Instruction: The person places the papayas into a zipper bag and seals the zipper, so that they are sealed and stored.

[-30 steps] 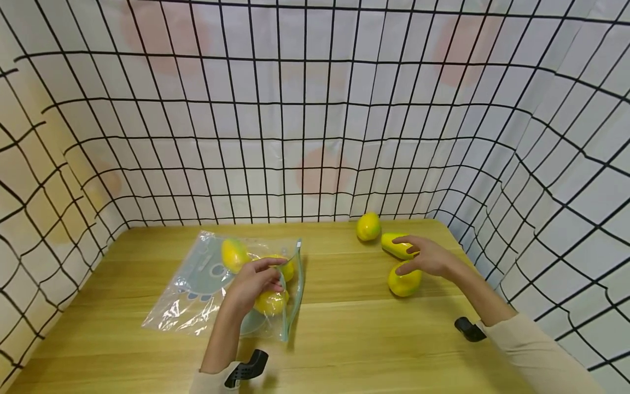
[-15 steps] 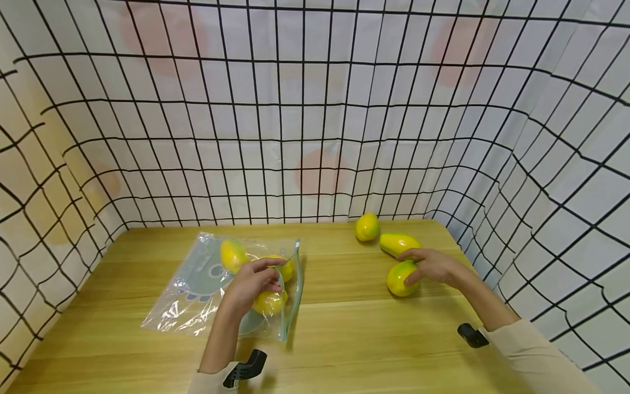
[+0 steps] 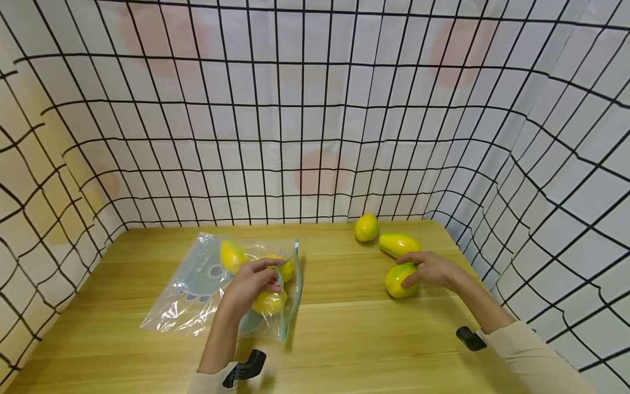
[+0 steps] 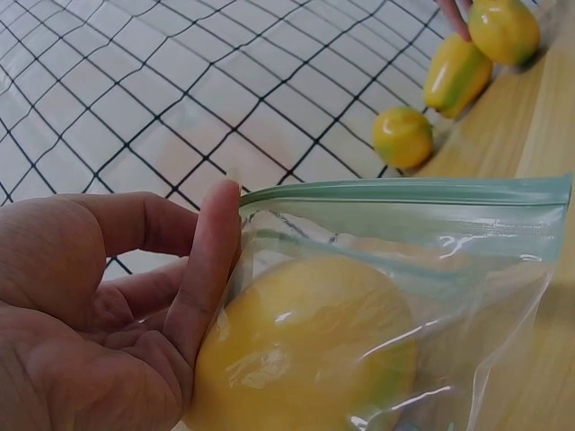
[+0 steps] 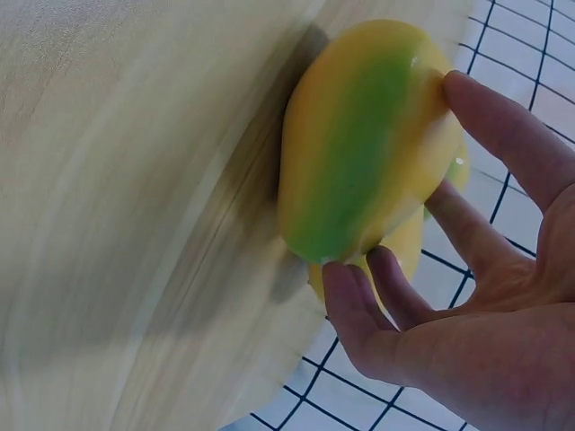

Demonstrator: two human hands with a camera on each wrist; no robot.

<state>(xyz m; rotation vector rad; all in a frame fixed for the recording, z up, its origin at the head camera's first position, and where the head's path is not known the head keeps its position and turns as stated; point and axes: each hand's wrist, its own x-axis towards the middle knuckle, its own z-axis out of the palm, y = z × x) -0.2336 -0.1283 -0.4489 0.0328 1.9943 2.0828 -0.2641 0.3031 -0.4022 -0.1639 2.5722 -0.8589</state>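
On the left lies a clear zip bag [image 3: 189, 284] with a green zip edge and several yellow fruits inside, one a mango [image 4: 305, 341] just below the bag's mouth. My left hand [image 3: 247, 285] holds the bag by its mouth, fingers at the end of the zip strip in the left wrist view. On the right, my right hand [image 3: 429, 269] grips a yellow mango [image 5: 368, 144] with a green stripe; the fingertips touch its side and lower end. This mango rests on or very near the table. Behind it lie a long yellow fruit [image 3: 398, 244] and a rounder one [image 3: 366, 227].
The wooden table [image 3: 339, 339] spans the space below both hands. A white cloth with a black grid [image 3: 315, 126] stands behind the table and along both sides. The two loose fruits sit near the table's back right edge.
My right hand has come down and closed round the nearest mango, which has shifted very slightly left. The left hand and the bag have stayed where they were.
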